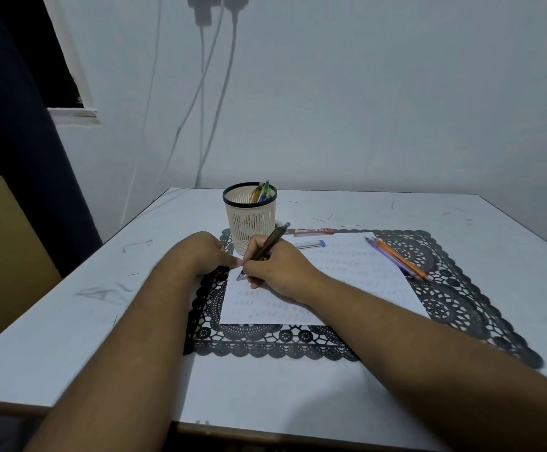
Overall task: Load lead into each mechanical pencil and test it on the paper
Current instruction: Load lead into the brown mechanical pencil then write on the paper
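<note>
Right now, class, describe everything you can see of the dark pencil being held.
The dark pencil is slim, brownish-black and glossy, like plastic, with a clip near its top and a pale metallic tip. It tilts, top end pointing away to the right, tip down on the upper left part of the paper. The right hand pinches its lower barrel; the left hand rests beside it.

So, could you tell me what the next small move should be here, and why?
Probably lower the tip and scribble a short test mark. The right hand grips the dark pencil in a writing hold, tip at the paper's upper left corner, while the left hand rests at that edge, seemingly steadying the sheet.
</note>
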{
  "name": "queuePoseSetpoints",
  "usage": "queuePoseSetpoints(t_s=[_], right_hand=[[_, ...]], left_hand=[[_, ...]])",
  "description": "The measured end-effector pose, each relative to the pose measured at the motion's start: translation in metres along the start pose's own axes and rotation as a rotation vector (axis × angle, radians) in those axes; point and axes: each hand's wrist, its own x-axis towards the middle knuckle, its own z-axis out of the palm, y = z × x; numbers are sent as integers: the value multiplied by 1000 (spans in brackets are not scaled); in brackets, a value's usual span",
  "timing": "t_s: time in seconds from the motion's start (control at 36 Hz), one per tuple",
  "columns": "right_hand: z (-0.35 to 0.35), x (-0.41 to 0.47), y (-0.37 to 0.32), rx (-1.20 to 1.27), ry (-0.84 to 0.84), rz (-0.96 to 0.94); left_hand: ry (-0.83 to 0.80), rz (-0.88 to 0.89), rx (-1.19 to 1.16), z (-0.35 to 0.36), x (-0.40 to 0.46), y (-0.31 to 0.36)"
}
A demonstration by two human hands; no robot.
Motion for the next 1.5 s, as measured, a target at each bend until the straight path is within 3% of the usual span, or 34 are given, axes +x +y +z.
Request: queuePoseSetpoints(t_s=[0.5, 0.67, 1.5], right_hand=[[1, 3, 4, 23, -14, 9], [-3, 1, 2, 58, 51, -25], [3, -5, 1, 28, -92, -16]], left_hand=[[7, -9, -3, 0, -2, 2], [1, -6, -2, 0, -2, 3], [17, -12, 34, 1, -2, 6]])
